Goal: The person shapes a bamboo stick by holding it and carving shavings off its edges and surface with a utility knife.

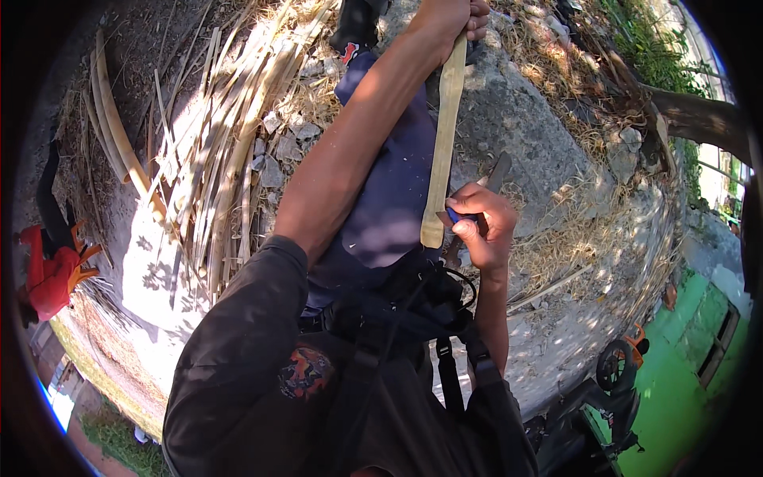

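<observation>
Your single head camera looks steeply down your chest and outstretched arms, close over the bamboo strip [442, 135] you hold, facing concrete ground [524, 119] strewn with bamboo slats [214, 151]; the fisheye bends edges toward the rim.

The left arm is stretched far forward, bare from the rolled dark sleeve to the wrist, and the left hand [447, 17] is closed in a fist at the upper edge of the view. The right forearm is raised almost upright from the lower part of the view. The right hand [483, 224] is held nearer the body, its fingers [463, 228] curled tightly inward in a grip.
</observation>
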{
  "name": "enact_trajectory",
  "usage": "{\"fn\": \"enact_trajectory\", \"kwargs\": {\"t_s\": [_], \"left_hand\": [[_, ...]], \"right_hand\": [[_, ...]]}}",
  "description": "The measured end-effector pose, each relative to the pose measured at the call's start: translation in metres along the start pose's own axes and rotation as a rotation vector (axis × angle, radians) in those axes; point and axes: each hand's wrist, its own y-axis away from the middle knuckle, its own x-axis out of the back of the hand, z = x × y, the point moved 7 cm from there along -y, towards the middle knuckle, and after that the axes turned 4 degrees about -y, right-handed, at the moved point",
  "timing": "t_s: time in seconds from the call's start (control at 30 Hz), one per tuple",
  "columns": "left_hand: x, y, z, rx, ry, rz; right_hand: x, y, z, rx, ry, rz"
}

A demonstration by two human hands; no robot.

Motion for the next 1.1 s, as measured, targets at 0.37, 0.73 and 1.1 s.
{"fn": "enact_trajectory", "kwargs": {"t_s": [0.37, 0.73, 1.1], "left_hand": [[-0.013, 0.001, 0.005, -0.083, 0.046, -0.107], [-0.008, 0.001, -0.003, 0.026, 0.191, -0.068], [-0.109, 0.052, 0.064, -0.035, -0.177, -0.041]], "right_hand": [[-0.007, -0.008, -0.009, 0.048, 0.077, 0.035], [-0.001, -0.012, 0.005, 0.160, 0.091, 0.250], [0.027, 0.021, -0.069, 0.189, -0.180, 0.323]]}}
